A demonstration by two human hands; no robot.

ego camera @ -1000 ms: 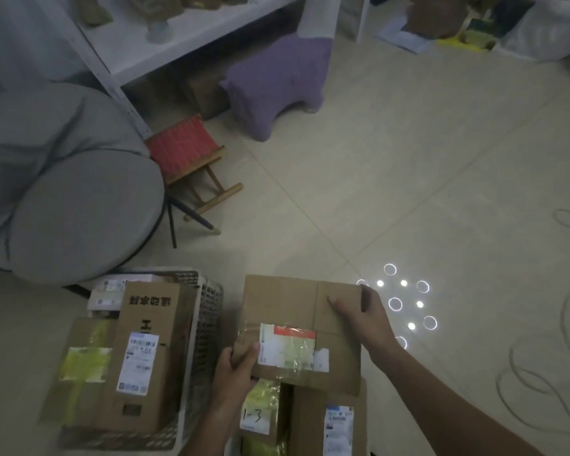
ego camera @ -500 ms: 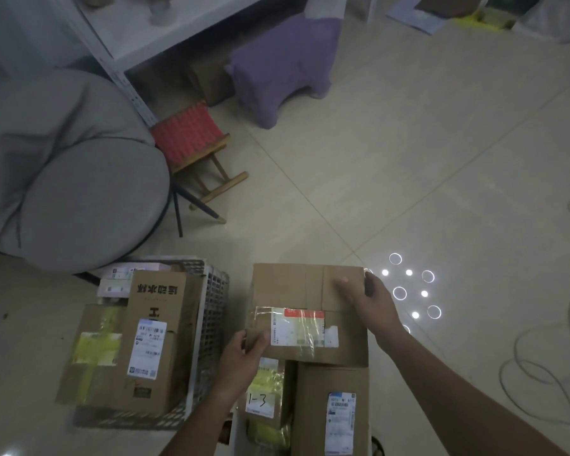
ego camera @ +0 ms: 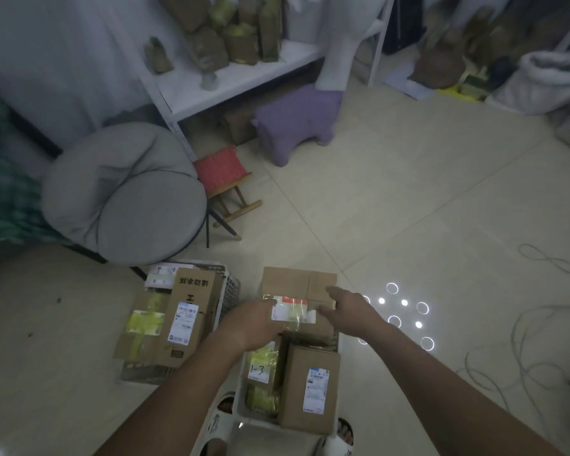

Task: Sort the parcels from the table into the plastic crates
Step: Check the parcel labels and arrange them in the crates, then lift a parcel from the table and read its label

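A brown cardboard box (ego camera: 298, 283) with a red-and-white label lies across the far end of the right white crate (ego camera: 242, 414). My left hand (ego camera: 255, 325) curls over its near left corner. My right hand (ego camera: 344, 307) is flat with fingers spread just over the box's right side. Nearer in the same crate sit a yellow-taped parcel marked "1-3" (ego camera: 260, 366) and a brown box with a white label (ego camera: 313, 386). The left lattice crate (ego camera: 231, 291) holds several parcels, with a tall labelled box (ego camera: 186, 319) on top.
A round grey chair (ego camera: 125, 199) stands beyond the left crate, with a red folding stool (ego camera: 222, 171) and a purple stool (ego camera: 297, 116) behind it. A white shelf (ego camera: 234, 82) carries more parcels. Loose cables (ego camera: 540, 340) lie on the tiled floor at right.
The box has come down onto the far end of the right crate. My right hand has let go of its far right corner and spread its fingers. My head has tilted up.
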